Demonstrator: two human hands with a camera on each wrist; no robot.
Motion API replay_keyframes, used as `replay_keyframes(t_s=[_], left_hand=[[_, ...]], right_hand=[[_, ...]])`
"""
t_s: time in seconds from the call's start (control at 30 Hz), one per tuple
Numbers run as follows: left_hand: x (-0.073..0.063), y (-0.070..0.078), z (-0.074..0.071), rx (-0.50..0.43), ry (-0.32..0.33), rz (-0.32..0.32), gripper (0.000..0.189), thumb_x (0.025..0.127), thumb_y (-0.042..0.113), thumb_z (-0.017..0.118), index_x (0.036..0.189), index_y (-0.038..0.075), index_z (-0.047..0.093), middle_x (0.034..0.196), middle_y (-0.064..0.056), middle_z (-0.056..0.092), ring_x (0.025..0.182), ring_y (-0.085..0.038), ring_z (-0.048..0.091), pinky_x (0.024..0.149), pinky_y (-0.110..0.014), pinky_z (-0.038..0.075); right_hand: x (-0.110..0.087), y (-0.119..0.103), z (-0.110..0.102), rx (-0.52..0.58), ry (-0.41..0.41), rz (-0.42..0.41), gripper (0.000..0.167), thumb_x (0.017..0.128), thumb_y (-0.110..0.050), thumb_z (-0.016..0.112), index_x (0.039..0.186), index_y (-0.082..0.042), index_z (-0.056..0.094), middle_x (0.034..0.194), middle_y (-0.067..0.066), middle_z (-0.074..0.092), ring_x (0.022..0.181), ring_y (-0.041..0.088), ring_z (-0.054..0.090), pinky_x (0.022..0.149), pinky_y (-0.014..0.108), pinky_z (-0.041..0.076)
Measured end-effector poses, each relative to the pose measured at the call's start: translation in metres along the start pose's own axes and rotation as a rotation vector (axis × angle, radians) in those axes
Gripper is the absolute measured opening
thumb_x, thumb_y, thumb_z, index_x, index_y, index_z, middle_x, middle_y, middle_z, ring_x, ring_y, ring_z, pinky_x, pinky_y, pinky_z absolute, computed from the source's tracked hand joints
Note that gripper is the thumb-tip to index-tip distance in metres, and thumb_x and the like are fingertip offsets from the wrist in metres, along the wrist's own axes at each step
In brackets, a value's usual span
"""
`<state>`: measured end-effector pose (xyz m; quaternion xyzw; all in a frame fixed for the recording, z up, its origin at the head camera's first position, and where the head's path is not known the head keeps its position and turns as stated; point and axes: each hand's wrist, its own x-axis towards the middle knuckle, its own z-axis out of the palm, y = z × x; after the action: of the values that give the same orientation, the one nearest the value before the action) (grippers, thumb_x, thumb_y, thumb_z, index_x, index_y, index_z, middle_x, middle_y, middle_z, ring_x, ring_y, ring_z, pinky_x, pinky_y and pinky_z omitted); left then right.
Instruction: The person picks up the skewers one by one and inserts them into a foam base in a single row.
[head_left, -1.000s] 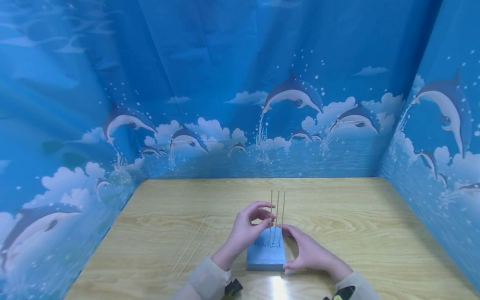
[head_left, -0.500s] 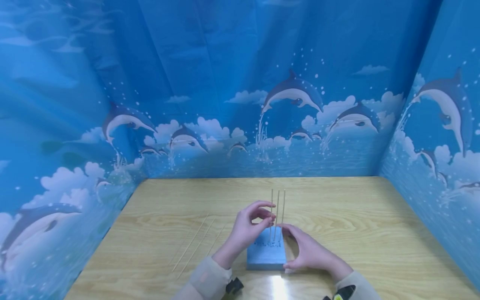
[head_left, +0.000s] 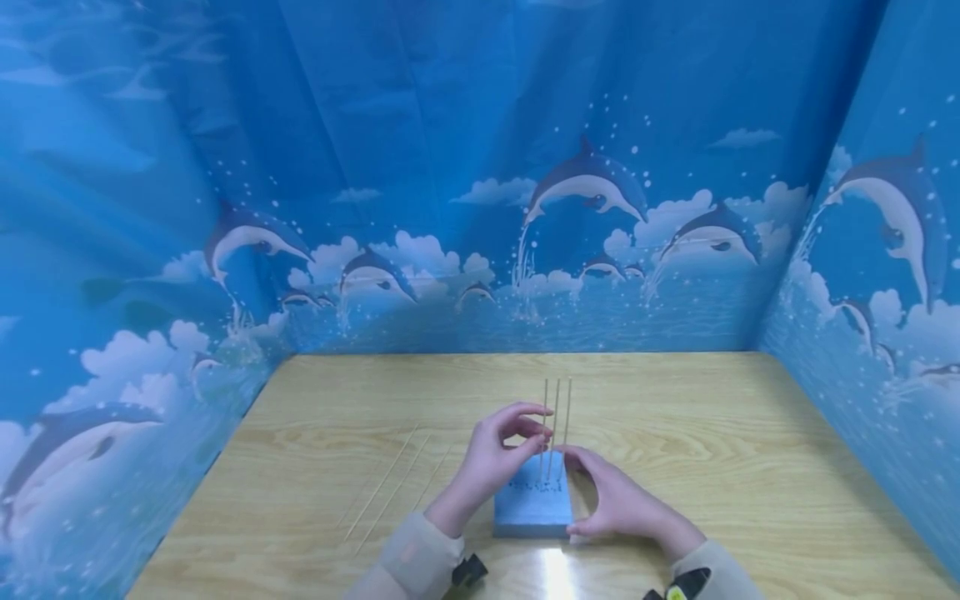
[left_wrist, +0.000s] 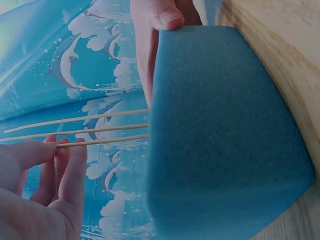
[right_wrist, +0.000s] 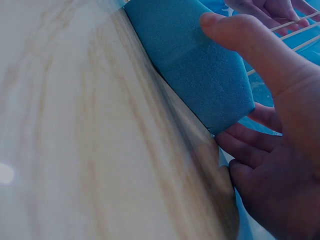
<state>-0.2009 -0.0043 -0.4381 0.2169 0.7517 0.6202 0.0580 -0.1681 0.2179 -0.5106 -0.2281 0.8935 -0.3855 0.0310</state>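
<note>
Blue backdrop [head_left: 450, 125] printed with leaping dolphins, clouds and water, at the rear and both sides. In front of it, wood-grained table [head_left: 675, 404], with a bright reflection near the front edge. On the table, right of centre in the head view, blue foam block [head_left: 532, 510]. Around the block's right side, right hand [head_left: 613, 504] in a steadying grip, with thumb at the near right corner and fingers at the far one. Above the block's far left part, left hand [head_left: 489, 458], with thumb and finger pinching the leftmost of three standing sticks [left_wrist: 100, 130]. Sticks in a short row, near upright, with lower ends at the block's top face. Left of the block, flat on the table and slanting, loose sticks [head_left: 382, 481], at least three. Across the block's top, row of small dark marks [head_left: 528, 486], too small for detail.
</note>
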Motion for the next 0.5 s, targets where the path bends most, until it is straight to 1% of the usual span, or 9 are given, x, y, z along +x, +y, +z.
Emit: replay_keyframes(t_s=[0.17,0.33,0.5], left_hand=[[0.0001,0.0012,-0.0009,-0.003,-0.004,-0.009,0.036,0.089,0.004,0.069,0.122,0.020,0.067,0.102,-0.007,0.074,0.090,-0.015,0.071,0.079,-0.022,0.061],[0.0003,0.0018,-0.0036,-0.023,-0.014,-0.027,0.037,0.089,0.005,0.069,0.124,0.018,0.066,0.102,-0.007,0.074,0.091,-0.016,0.071,0.079,-0.024,0.061],[0.0000,0.0024,-0.0047,-0.014,-0.025,-0.023,0.042,0.088,0.006,0.071,0.126,0.023,0.065,0.101,-0.006,0.075,0.092,-0.016,0.071,0.081,-0.023,0.061]], right_hand=[[0.0002,-0.0003,-0.0006,-0.002,0.002,0.004,0.111,0.059,-0.046,0.090,0.148,-0.005,0.038,0.144,0.014,0.052,0.130,0.031,0.053,0.113,0.055,0.038],[-0.0009,-0.0009,-0.0004,-0.010,0.004,0.017,0.111,0.059,-0.048,0.090,0.147,-0.004,0.038,0.143,0.013,0.053,0.130,0.031,0.053,0.113,0.057,0.038],[-0.0018,-0.0006,-0.0001,-0.007,0.000,0.018,0.112,0.059,-0.049,0.089,0.147,-0.003,0.039,0.143,0.014,0.053,0.130,0.031,0.053,0.112,0.058,0.038]])
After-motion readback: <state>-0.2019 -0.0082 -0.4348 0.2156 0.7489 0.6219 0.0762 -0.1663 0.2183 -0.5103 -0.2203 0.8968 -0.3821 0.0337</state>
